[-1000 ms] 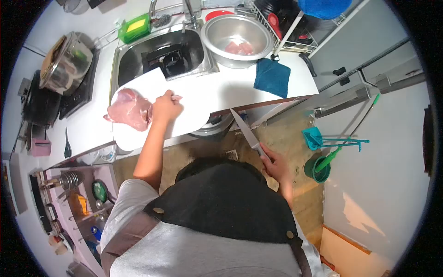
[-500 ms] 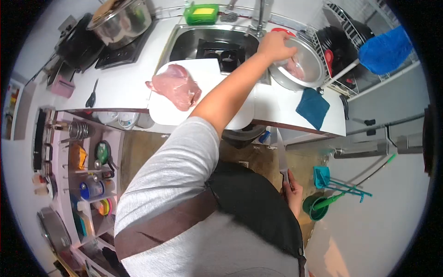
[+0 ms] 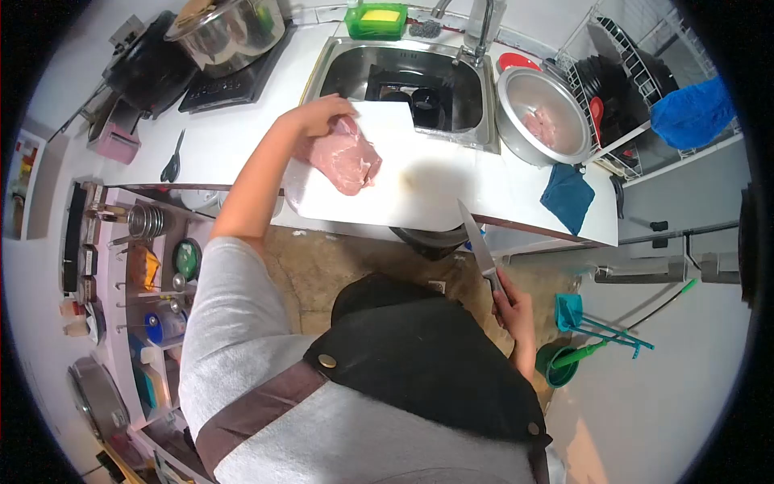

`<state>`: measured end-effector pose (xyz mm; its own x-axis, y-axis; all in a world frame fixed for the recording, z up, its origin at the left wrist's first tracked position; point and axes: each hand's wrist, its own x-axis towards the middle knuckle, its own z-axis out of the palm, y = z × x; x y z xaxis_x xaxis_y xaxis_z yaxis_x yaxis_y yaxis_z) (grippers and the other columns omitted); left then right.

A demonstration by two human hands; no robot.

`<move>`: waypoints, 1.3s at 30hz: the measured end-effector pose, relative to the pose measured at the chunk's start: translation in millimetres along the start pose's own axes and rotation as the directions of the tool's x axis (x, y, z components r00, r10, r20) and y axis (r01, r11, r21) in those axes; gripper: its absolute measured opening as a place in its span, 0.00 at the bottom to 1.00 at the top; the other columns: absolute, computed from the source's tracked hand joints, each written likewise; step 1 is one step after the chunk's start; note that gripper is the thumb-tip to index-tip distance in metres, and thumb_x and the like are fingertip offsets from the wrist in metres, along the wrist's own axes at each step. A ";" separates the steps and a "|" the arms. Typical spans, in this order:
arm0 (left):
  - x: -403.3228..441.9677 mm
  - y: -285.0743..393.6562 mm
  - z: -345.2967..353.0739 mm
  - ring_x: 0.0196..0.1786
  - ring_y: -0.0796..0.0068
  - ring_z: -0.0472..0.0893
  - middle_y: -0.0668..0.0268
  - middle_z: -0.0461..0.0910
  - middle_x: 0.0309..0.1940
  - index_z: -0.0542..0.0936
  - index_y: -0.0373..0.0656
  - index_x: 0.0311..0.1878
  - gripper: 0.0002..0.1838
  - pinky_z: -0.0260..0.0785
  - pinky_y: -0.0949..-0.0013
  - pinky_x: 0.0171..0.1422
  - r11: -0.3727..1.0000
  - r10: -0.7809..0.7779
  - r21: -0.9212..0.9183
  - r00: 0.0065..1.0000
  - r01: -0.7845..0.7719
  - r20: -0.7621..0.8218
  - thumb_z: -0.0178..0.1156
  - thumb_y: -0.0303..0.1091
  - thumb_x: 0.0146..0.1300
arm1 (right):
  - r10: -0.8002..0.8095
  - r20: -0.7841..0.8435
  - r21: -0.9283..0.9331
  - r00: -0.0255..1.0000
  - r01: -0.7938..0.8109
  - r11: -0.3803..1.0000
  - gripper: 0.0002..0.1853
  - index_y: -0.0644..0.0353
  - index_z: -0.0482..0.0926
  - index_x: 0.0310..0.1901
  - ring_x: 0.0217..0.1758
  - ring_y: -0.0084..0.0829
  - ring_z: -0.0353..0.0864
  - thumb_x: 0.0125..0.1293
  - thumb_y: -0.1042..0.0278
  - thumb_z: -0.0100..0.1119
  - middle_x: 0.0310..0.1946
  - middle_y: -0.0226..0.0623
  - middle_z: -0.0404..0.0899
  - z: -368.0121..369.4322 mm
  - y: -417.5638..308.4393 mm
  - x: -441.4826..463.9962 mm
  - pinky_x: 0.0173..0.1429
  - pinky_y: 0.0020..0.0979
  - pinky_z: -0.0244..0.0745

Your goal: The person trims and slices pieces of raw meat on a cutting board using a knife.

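Note:
A large piece of raw meat (image 3: pixel 347 167) lies on the white cutting board (image 3: pixel 322 207) in front of the sink. My left hand (image 3: pixel 321 113) grips the far left end of the meat, with the fingers curled over its top; some fingertips are hidden. My right hand (image 3: pixel 513 305) is wrapped around the handle of a kitchen knife (image 3: pixel 479 246). The knife is off the board, its blade pointing up and left near the counter's front edge. To the right of the sink stands a metal pot (image 3: pixel 516 133) with pieces of raw meat (image 3: pixel 540 127) inside.
Behind the board is the steel sink (image 3: pixel 322 81) with dark items in it. Scissors (image 3: pixel 171 165) lie on the counter at left, near a large steel pot (image 3: pixel 234 42). A blue cloth (image 3: pixel 568 198) rests by the front right edge, beside a dish rack (image 3: pixel 633 161).
My left hand has moved from the metal pot leftward to the meat on the board. The knife in my right hand has risen slightly and tilted further left.

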<state>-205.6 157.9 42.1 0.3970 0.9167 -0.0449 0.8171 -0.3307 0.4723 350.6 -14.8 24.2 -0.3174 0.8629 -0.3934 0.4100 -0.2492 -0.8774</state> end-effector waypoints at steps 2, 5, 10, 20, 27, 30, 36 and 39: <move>15.7 15.4 -6.5 0.51 0.63 0.78 0.58 0.76 0.54 0.76 0.42 0.57 0.29 0.69 0.63 0.59 0.982 0.022 -0.187 0.976 0.019 0.216 0.56 0.16 0.48 | -0.042 0.003 -0.014 0.999 0.042 0.999 0.24 0.48 0.71 0.65 0.20 0.14 0.63 0.67 0.74 0.54 0.21 0.21 0.69 12.2 -12.7 4.4 0.24 0.21 0.61; 38.7 10.8 -13.0 0.48 0.70 0.79 0.62 0.81 0.46 0.79 0.43 0.53 0.22 0.70 0.65 0.53 0.997 -0.010 -0.058 0.876 0.043 0.482 0.61 0.22 0.51 | -0.053 -0.058 0.031 0.997 0.055 0.998 0.24 0.48 0.71 0.65 0.17 0.14 0.62 0.67 0.76 0.55 0.19 0.22 0.67 33.5 -20.0 7.5 0.22 0.21 0.60; 42.5 6.3 -21.1 0.46 0.67 0.80 0.61 0.83 0.42 0.81 0.46 0.49 0.16 0.70 0.66 0.53 1.000 0.020 -0.031 0.836 -0.003 0.549 0.62 0.36 0.58 | 0.019 -0.118 0.204 0.993 0.006 0.979 0.25 0.49 0.70 0.66 0.15 0.15 0.62 0.67 0.77 0.54 0.18 0.24 0.69 65.3 -22.2 -2.9 0.19 0.21 0.58; 27.7 -1.5 -22.1 0.34 0.52 0.76 0.53 0.77 0.29 0.73 0.40 0.38 0.10 0.68 0.59 0.40 0.922 0.388 -0.106 0.890 -0.373 0.240 0.54 0.38 0.62 | 0.109 -0.324 0.383 0.940 0.025 0.923 0.26 0.52 0.69 0.66 0.12 0.16 0.62 0.67 0.79 0.51 0.17 0.28 0.73 98.2 -2.4 -22.2 0.16 0.20 0.58; 11.9 17.7 -50.0 0.32 0.54 0.75 0.55 0.76 0.29 0.73 0.40 0.38 0.11 0.68 0.61 0.39 0.944 0.323 -0.028 0.903 -0.329 0.281 0.49 0.38 0.68 | 0.104 -0.325 0.329 0.940 0.009 0.944 0.25 0.52 0.69 0.66 0.13 0.15 0.61 0.67 0.78 0.51 0.17 0.27 0.72 101.1 -19.8 -16.5 0.16 0.20 0.57; 16.0 6.9 -58.0 0.35 0.67 0.77 0.63 0.75 0.29 0.75 0.42 0.41 0.11 0.68 0.64 0.42 0.984 0.180 -0.079 0.905 -0.162 0.385 0.54 0.40 0.66 | 0.080 -0.302 0.308 0.950 0.018 0.951 0.25 0.51 0.69 0.66 0.13 0.15 0.61 0.68 0.77 0.51 0.17 0.27 0.72 100.6 -26.8 -10.4 0.16 0.20 0.57; 24.8 -11.4 -33.6 0.48 0.63 0.76 0.62 0.76 0.43 0.78 0.46 0.51 0.28 0.68 0.65 0.56 0.975 0.208 -0.165 0.862 -0.147 0.463 0.69 0.40 0.44 | 0.039 -0.325 0.305 0.945 0.066 0.950 0.25 0.50 0.70 0.66 0.13 0.15 0.62 0.68 0.77 0.52 0.18 0.26 0.72 108.1 -28.2 -6.0 0.16 0.20 0.58; 40.8 -10.7 -28.2 0.47 0.63 0.78 0.62 0.77 0.45 0.79 0.45 0.47 0.28 0.71 0.64 0.50 0.978 0.088 -0.202 0.790 0.046 0.606 0.66 0.32 0.34 | 0.064 -0.309 0.311 0.949 0.037 0.950 0.24 0.50 0.71 0.65 0.14 0.15 0.62 0.68 0.77 0.53 0.18 0.26 0.72 114.5 -24.3 -11.9 0.16 0.20 0.58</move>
<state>-209.9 205.2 60.1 0.6392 0.5595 -0.5276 0.7332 -0.2365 0.6376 246.5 -69.4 18.8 -0.0107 0.9387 -0.3445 0.1117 -0.3412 -0.9333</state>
